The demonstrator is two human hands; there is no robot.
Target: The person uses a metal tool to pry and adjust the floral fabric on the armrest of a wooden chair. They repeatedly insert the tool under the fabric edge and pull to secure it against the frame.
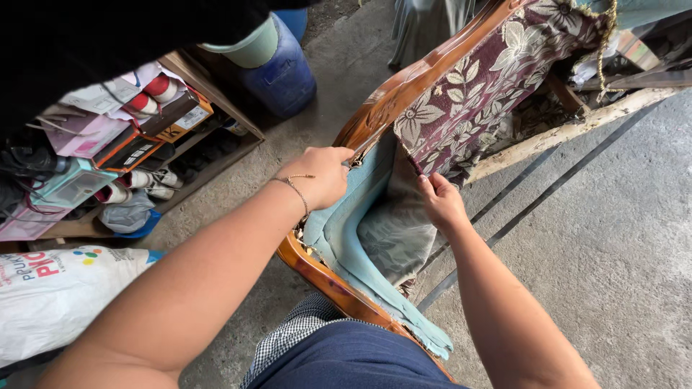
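Shelf, far left: a low wooden shelf (216, 97) packed with boxes, spray cans and shoes; a white printed sack (58, 295) lies on the floor below it.
Drum: a blue plastic drum (285, 72) stands on the concrete behind the shelf.
Left hand: the left hand (322, 175) is curled into a closed fist at the carved wooden frame (404, 86), apparently gripping a small tool at the fabric's edge; the tool itself is too hidden to name. A thin bracelet sits on the wrist.
Foam padding: pale blue foam padding (346, 230) lies exposed between the two hands, running along the frame towards the person's lap.
Floral upholstery fabric: the maroon floral upholstery fabric (479, 94) lies up and right of both hands, its long axis following the frame away from the person.
Right hand: the right hand (441, 203) pinches the loose lower edge of the fabric, fingers pressed together, pulling it off the foam.
Nearer hand: the left sits at the seam where fabric meets frame; the right holds the flap just beside it.
Surface and room: bare grey concrete floor (613, 245), with open space to the right.
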